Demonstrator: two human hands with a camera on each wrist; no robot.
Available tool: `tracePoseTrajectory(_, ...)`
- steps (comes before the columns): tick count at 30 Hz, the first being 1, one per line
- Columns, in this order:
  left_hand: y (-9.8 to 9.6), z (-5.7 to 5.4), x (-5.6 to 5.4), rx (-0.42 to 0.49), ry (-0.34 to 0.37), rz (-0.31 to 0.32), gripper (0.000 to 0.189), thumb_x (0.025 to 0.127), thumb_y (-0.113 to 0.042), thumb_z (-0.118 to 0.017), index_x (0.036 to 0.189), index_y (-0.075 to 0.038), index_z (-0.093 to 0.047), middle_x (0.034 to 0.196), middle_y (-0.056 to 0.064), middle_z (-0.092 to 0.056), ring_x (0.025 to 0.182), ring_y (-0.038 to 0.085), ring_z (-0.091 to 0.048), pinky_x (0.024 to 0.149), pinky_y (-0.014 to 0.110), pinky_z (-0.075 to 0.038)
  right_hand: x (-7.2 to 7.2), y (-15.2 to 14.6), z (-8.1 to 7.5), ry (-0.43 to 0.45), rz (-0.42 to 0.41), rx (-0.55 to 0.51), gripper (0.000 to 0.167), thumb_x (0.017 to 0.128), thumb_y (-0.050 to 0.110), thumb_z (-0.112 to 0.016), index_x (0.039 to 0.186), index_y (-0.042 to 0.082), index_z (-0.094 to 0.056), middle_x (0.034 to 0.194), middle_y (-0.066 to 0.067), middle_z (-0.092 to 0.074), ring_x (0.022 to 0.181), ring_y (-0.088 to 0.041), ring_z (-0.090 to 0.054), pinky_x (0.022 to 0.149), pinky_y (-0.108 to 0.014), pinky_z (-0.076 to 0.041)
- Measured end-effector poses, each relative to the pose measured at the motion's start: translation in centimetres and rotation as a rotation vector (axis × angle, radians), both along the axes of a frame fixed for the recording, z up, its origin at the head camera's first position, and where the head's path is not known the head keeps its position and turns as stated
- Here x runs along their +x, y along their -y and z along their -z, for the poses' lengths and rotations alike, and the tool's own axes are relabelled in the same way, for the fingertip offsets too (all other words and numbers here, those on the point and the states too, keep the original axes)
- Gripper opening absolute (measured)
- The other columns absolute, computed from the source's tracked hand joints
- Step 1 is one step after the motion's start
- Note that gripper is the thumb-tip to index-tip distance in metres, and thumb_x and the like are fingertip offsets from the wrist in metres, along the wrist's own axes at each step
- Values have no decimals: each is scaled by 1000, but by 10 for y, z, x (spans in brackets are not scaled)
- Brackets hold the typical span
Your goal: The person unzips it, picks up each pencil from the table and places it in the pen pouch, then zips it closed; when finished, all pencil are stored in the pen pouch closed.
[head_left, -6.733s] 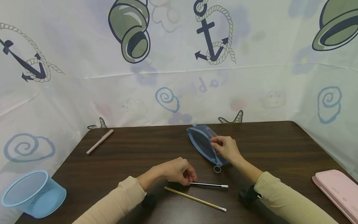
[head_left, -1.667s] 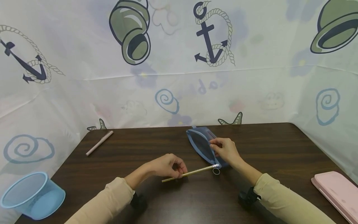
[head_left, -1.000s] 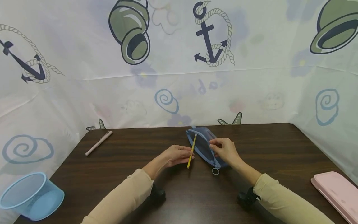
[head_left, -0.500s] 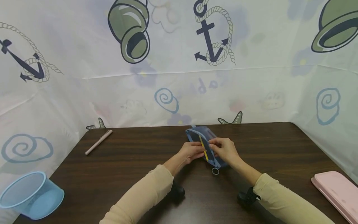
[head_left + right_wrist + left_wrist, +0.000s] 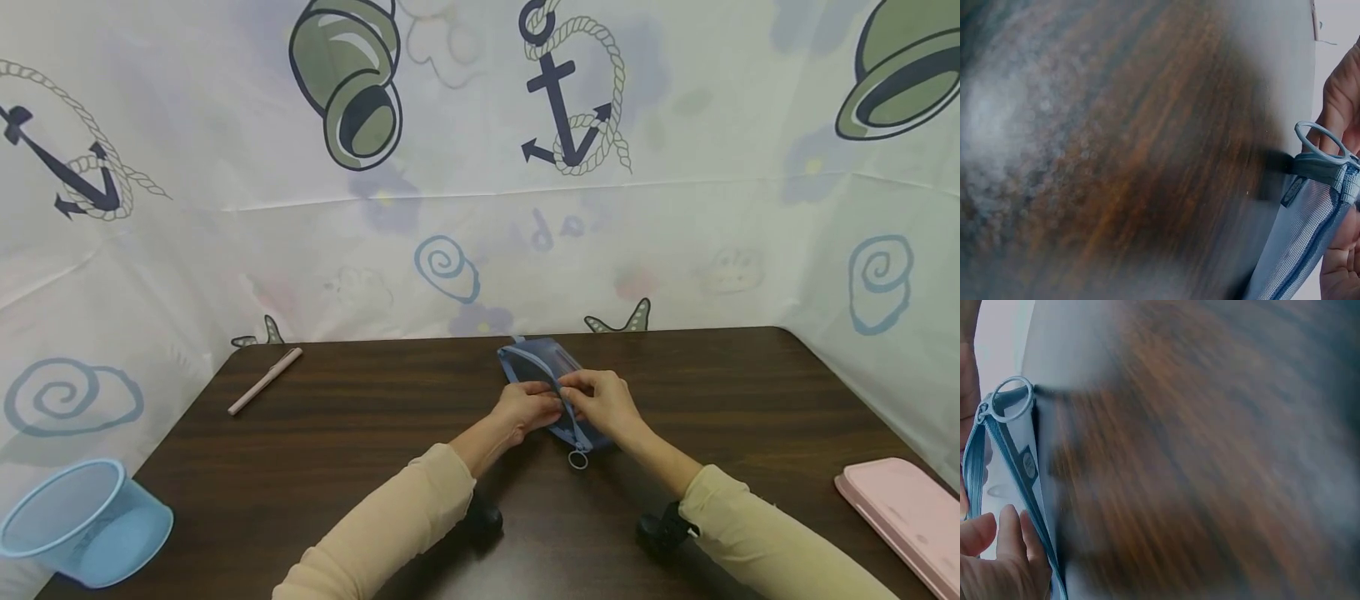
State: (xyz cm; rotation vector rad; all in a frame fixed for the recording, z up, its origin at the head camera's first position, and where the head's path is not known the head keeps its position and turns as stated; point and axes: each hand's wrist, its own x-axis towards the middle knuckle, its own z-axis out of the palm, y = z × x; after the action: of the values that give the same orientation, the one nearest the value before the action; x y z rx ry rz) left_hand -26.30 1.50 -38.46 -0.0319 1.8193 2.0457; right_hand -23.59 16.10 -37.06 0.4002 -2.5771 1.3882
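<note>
A blue mesh zip pouch (image 5: 553, 354) lies at the back of the table, its zipper undone. My right hand (image 5: 609, 402) pinches the near side of its mouth. The left hand (image 5: 525, 410) has its fingertips inside the opening, close to the right fingertips. In the left wrist view, the thumb (image 5: 975, 534) and fingers (image 5: 1011, 531) of that hand are apart, with nothing visible between them. A ring pull (image 5: 1013, 378) hangs at the pouch's end. The yellow pencil is out of sight, and the pouch's inside is mostly hidden by my hands.
A pale pink pen (image 5: 265, 382) lies at the back left. On the left edge stands a light blue mesh basket (image 5: 123, 533), tilted in view. A pink flat case (image 5: 903, 517) sits at the right edge. Printed cloth (image 5: 480, 217) hangs around the dark wooden table (image 5: 360, 392).
The left hand picked up the gold pencil, turned it upright and brought it right into the pouch mouth, where it has gone from view. The black pencil left the table earlier. The right hand stayed put.
</note>
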Motion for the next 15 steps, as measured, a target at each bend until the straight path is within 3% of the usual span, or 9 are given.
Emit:
tracePoseTrajectory(3, 8, -2, -1, -31, -26, -1, 43, 91, 3, -56, 132, 11, -45, 126, 28, -55, 107, 31, -62, 91, 36, -52, 0, -1, 0, 5, 6, 4, 15, 87, 0, -63, 100, -7, -68, 83, -19, -70, 57, -21, -63, 52, -26, -56)
tracePoseTrajectory(6, 21, -6, -6, -73, -71, -47, 35, 92, -3, -58, 126, 7, -54, 118, 25, -60, 98, 26, -66, 85, 32, -55, -1, -3, 0, 15, 12, 8, 16, 87, 0, -64, 101, -6, -69, 85, -19, -70, 58, -20, -64, 53, -25, -56)
tracePoseTrajectory(12, 50, -13, -20, -151, -176, -284, 23, 90, -10, -64, 110, 0, -65, 94, 10, -66, 82, 19, -65, 71, 27, -58, 3, -12, -2, 5, -12, 50, 15, 88, 4, -64, 101, -3, -70, 78, -12, -68, 56, -16, -59, 51, -23, -52)
tracePoseTrajectory(15, 62, -14, -26, -218, -225, -342, 22, 89, -14, -65, 107, -1, -65, 88, 5, -63, 82, 20, -64, 73, 30, -58, 6, -18, -4, -8, -47, 75, 15, 89, 4, -63, 101, -1, -70, 71, -8, -64, 53, -12, -54, 49, -22, -49)
